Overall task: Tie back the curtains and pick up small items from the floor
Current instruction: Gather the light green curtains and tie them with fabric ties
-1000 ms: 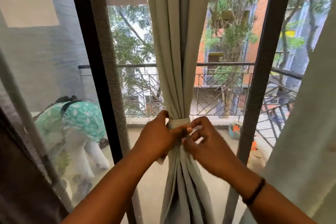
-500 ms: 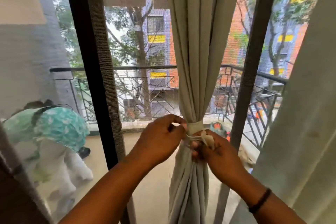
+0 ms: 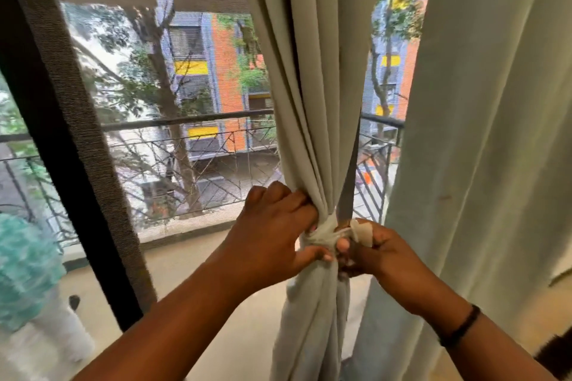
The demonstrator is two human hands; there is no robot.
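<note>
A pale grey-green curtain hangs in front of the window, gathered tight at waist height by a light cloth tie. My left hand grips the gathered curtain and the tie from the left, fingers curled round them. My right hand pinches the loose ends of the tie on the right side of the bundle. A second curtain of the same colour hangs loose at the right. No small floor items are in view.
A dark window frame post stands at the left with a mesh screen. Beyond the glass lie a balcony floor and a metal railing. A person in a teal patterned top bends over on the balcony at far left.
The view has swung right and closer to the curtain. My left hand has closed round the gathered fabric, and my right hand has pulled the tie ends out to the right.
</note>
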